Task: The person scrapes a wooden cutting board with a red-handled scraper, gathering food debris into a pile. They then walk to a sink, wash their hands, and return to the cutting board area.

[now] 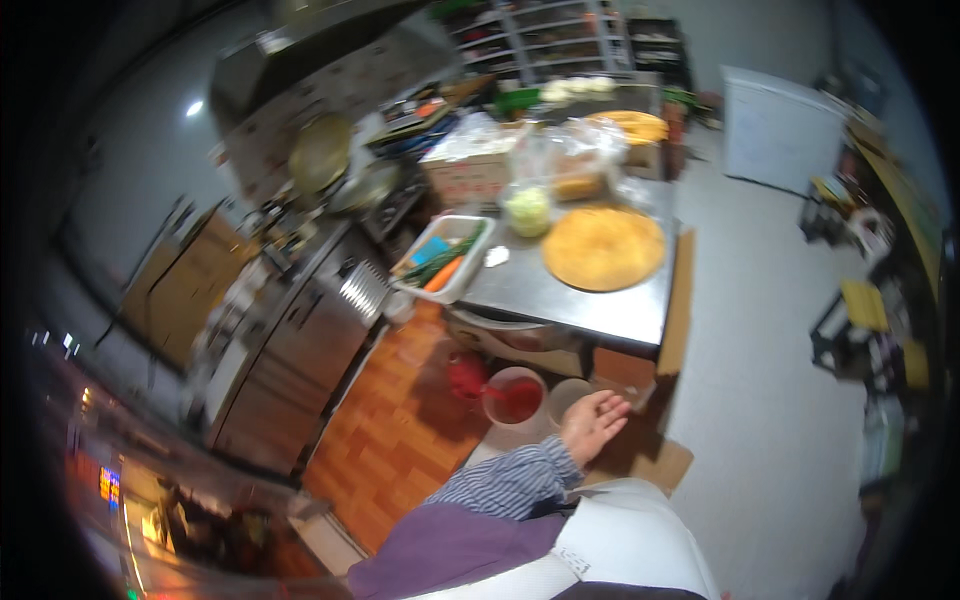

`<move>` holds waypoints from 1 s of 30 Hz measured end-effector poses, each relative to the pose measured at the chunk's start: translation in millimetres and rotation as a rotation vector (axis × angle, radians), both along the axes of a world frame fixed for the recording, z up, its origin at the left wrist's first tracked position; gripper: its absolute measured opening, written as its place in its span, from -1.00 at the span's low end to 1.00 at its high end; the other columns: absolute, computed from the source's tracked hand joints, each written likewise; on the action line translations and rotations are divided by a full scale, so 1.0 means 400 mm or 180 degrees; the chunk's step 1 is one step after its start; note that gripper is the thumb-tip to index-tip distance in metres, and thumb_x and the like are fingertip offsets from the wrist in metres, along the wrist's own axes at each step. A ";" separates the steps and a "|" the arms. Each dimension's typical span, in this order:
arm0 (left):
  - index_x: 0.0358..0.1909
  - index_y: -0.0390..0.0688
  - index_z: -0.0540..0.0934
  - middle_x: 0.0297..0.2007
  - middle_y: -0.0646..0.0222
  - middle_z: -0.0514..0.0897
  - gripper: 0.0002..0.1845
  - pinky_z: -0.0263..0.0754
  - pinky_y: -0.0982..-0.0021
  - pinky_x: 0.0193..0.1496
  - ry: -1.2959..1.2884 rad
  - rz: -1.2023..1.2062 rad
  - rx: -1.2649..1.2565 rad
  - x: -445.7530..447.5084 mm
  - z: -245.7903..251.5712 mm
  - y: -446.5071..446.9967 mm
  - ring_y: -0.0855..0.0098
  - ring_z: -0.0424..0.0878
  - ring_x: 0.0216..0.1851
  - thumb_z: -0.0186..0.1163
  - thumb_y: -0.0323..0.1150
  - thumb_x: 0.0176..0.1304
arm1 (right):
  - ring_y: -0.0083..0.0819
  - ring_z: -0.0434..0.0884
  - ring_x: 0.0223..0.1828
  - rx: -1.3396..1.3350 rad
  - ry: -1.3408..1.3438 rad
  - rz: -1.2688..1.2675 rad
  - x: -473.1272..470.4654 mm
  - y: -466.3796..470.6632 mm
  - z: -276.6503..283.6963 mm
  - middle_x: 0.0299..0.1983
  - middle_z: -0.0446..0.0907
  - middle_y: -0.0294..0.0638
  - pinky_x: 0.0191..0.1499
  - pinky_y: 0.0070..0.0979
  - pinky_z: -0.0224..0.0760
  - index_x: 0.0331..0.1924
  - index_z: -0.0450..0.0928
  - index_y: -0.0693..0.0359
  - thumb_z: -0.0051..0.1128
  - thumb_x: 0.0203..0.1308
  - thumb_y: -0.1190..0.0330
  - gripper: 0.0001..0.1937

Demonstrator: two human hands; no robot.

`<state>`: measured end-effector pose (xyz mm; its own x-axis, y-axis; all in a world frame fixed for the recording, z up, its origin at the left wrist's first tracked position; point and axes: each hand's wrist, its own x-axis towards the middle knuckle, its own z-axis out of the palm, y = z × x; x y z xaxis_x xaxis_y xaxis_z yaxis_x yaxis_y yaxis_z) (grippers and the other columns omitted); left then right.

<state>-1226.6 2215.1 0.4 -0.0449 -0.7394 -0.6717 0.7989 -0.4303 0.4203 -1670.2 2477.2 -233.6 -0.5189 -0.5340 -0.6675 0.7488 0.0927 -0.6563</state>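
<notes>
My left hand (596, 424) reaches across in front of my body in a striped sleeve, fingers loosely curled and apart, with nothing seen in it. Just beyond it stands a pale round bucket (568, 396), partly covered by the hand. Beside that is another bucket (504, 417) with something red inside. My right hand is out of view. On the steel-topped table (517, 289) ahead lies a large round golden flatbread (604, 247). A clear container of pale green shredded food (527, 212) stands next to it. The picture is blurred.
A white plastic tub (450, 294) with a carrot (443, 274) and green vegetables sits at the table's left corner. Behind are a cardboard box (465, 178) and plastic bags (551, 146). A steel cabinet (277, 390) runs along the left. Stools (862, 307) and a white chest freezer (780, 131) stand right.
</notes>
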 end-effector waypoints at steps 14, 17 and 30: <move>-0.16 -0.26 0.41 -0.21 0.27 0.47 -0.81 0.38 0.38 -0.05 -0.4295 -0.0951 -0.3268 -0.292 0.128 -0.343 0.40 0.45 -0.14 0.04 -0.47 0.19 | -0.61 0.48 -0.32 -0.0597 0.0131 0.1915 -0.066 -1.042 0.241 -0.33 0.54 -0.36 -0.25 -0.63 0.40 -0.25 0.46 0.12 -0.11 0.28 0.27 -0.84; -0.20 -0.25 0.43 -0.24 0.20 0.47 -0.78 0.33 0.23 0.01 -0.5358 -0.0883 -0.4136 -0.417 0.152 -0.451 0.23 0.45 -0.17 0.10 -0.52 0.08 | -0.60 0.48 -0.31 -0.0610 0.0117 0.2033 -0.118 -1.146 0.273 -0.33 0.54 -0.35 -0.24 -0.63 0.40 -0.25 0.46 0.12 -0.12 0.28 0.28 -0.84; -0.41 -0.23 0.43 -0.42 0.24 0.42 -0.90 0.14 0.04 0.22 -0.5814 -0.1141 -0.5952 -1.087 0.294 -0.629 0.25 0.42 -0.25 0.10 -0.53 -0.01 | -0.59 0.49 -0.29 -0.0518 0.0021 0.1563 -0.734 -1.186 0.209 -0.33 0.54 -0.34 -0.21 -0.62 0.40 -0.27 0.46 0.14 -0.17 0.30 0.32 -0.84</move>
<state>-1661.3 1963.3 118.0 -0.6292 -0.4034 0.6644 -0.4357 0.8909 0.1283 -1963.6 2002.9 -149.9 -0.1849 -0.8122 -0.5532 0.6384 0.3287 -0.6960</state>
